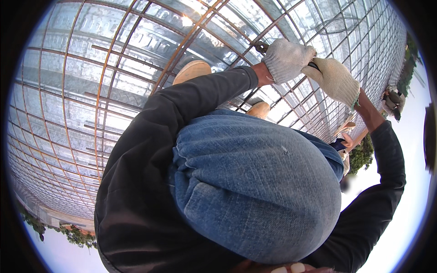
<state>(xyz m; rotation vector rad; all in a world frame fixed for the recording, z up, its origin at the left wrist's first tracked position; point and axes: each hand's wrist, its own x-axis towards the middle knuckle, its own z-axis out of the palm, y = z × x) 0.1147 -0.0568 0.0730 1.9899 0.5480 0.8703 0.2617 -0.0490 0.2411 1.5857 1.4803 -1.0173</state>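
Seen from above, a person in a black long-sleeved top and blue jeans [259, 182] bends over a grid of steel bars [98, 107] laid on shiny ribbed metal sheets [79, 75]. Both hands wear pale knitted gloves and meet in the upper right of the frame. The right hand [334, 82] is curled around a dark object [313, 65], of which only a short piece shows, right between the two gloves. The left hand [287, 60] is just beside it, its back to the camera; whether it grips anything cannot be told. A small dark lump [261, 47] sits by its left edge. A loop of thin wire [337, 26] lies farther up. Tan shoes [193, 71] show near the upper middle.
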